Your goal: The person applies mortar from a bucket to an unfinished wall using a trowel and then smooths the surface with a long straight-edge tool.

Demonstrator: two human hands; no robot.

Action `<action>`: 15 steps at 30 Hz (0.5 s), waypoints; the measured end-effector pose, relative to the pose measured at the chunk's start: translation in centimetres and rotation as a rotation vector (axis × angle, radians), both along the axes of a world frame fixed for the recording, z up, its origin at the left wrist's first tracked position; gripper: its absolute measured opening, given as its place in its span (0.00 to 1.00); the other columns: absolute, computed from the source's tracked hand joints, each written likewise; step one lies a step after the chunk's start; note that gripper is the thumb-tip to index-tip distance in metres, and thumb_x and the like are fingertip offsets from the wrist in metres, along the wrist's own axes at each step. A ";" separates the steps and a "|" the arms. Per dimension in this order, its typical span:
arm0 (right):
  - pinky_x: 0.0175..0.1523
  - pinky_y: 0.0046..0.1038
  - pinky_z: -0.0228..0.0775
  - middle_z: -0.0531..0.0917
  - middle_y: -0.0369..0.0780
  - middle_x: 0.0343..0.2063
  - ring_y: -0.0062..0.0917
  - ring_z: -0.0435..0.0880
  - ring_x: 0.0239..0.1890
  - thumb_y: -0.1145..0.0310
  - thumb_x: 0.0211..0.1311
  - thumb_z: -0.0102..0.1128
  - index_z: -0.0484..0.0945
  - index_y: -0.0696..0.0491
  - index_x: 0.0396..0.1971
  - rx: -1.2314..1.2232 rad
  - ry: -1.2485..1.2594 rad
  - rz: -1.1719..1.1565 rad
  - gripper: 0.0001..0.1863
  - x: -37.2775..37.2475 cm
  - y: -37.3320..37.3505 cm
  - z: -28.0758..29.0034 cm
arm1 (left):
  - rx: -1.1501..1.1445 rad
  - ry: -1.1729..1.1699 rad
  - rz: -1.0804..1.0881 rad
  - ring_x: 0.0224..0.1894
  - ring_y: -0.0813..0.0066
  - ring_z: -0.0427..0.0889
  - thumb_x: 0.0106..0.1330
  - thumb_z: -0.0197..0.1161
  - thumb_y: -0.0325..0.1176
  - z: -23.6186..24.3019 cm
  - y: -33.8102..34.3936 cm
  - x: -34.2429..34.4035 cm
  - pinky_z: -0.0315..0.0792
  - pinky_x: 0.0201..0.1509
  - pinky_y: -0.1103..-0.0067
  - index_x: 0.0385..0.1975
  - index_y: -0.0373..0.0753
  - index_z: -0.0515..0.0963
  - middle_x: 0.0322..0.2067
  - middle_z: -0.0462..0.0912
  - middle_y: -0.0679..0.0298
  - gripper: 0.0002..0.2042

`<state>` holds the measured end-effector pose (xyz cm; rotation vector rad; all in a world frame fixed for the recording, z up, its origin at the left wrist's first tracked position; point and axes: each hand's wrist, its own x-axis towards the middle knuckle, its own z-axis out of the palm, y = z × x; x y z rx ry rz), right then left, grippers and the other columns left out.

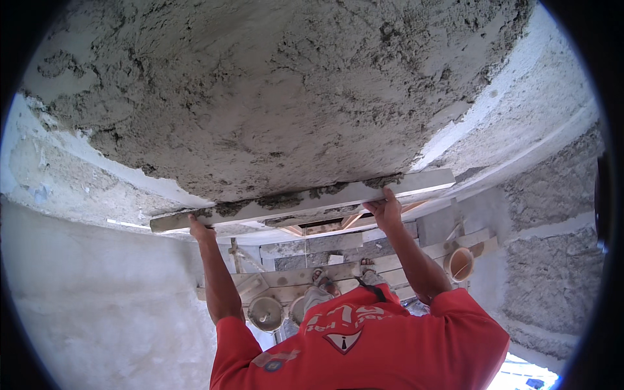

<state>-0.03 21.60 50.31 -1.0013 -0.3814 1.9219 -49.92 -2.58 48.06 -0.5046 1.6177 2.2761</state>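
Note:
A long, pale straightedge (305, 204) spans the width between my two hands, tilted slightly so its right end sits higher. Wet grey mortar clings in clumps along its upper side. Near its left end, my left hand (201, 228) is closed on the lower edge. My right hand (386, 209) grips it farther along, towards the right end, with the thumb up on the face. The bar lies at the lower edge of a broad patch of rough grey plaster (273, 104), and seems to touch it. Fingers behind the bar are partly hidden.
Below me, wooden planks (283, 279) form a platform under my sandalled feet (322, 276). A round bucket (266, 314) hangs or stands at the left, partly beside another; an orange-rimmed bucket (460, 264) sits at the right. Smooth wall (104, 286) lies left, rough wall (552, 266) right.

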 end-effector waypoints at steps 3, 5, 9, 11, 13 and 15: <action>0.43 0.41 0.77 0.75 0.49 0.46 0.41 0.78 0.45 0.56 0.64 0.52 0.64 0.59 0.51 0.083 -0.047 -0.007 0.25 1.2 1.1 2.3 | 0.064 0.053 -0.011 0.39 0.61 0.81 0.65 0.57 0.47 2.6 0.8 1.7 0.78 0.40 0.64 0.48 0.30 0.73 0.41 0.79 0.57 0.23; 0.43 0.43 0.76 0.73 0.50 0.49 0.42 0.77 0.48 0.56 0.64 0.51 0.65 0.60 0.52 0.046 -0.085 -0.023 0.25 2.2 1.5 4.3 | 0.059 0.072 0.025 0.38 0.61 0.81 0.65 0.57 0.46 4.1 1.1 2.9 0.78 0.39 0.65 0.48 0.30 0.72 0.41 0.79 0.56 0.23; 0.45 0.45 0.75 0.71 0.51 0.51 0.43 0.75 0.50 0.55 0.64 0.50 0.65 0.59 0.53 0.037 -0.103 -0.060 0.26 3.8 2.5 6.8 | 0.063 0.115 -0.013 0.38 0.62 0.80 0.65 0.57 0.46 7.5 2.5 5.5 0.77 0.38 0.66 0.49 0.30 0.70 0.41 0.78 0.55 0.23; 0.45 0.45 0.75 0.72 0.50 0.51 0.43 0.75 0.50 0.55 0.64 0.50 0.65 0.59 0.54 0.049 -0.096 -0.067 0.26 5.0 3.4 6.9 | 0.070 0.116 -0.017 0.38 0.63 0.80 0.65 0.56 0.46 8.5 3.2 6.6 0.77 0.38 0.67 0.49 0.30 0.70 0.41 0.78 0.56 0.23; 0.42 0.43 0.76 0.75 0.49 0.48 0.42 0.77 0.48 0.55 0.64 0.50 0.67 0.58 0.52 0.063 -0.090 -0.091 0.24 6.1 4.2 7.4 | 0.085 0.125 -0.030 0.39 0.63 0.80 0.65 0.56 0.46 9.2 3.7 7.6 0.77 0.38 0.67 0.49 0.30 0.70 0.42 0.77 0.56 0.23; 0.41 0.42 0.77 0.76 0.48 0.46 0.40 0.79 0.45 0.55 0.64 0.50 0.68 0.58 0.51 0.097 -0.084 -0.066 0.23 6.9 4.7 8.6 | 0.137 0.135 -0.042 0.40 0.63 0.79 0.66 0.55 0.45 9.7 3.8 8.2 0.77 0.39 0.67 0.50 0.31 0.70 0.43 0.77 0.56 0.22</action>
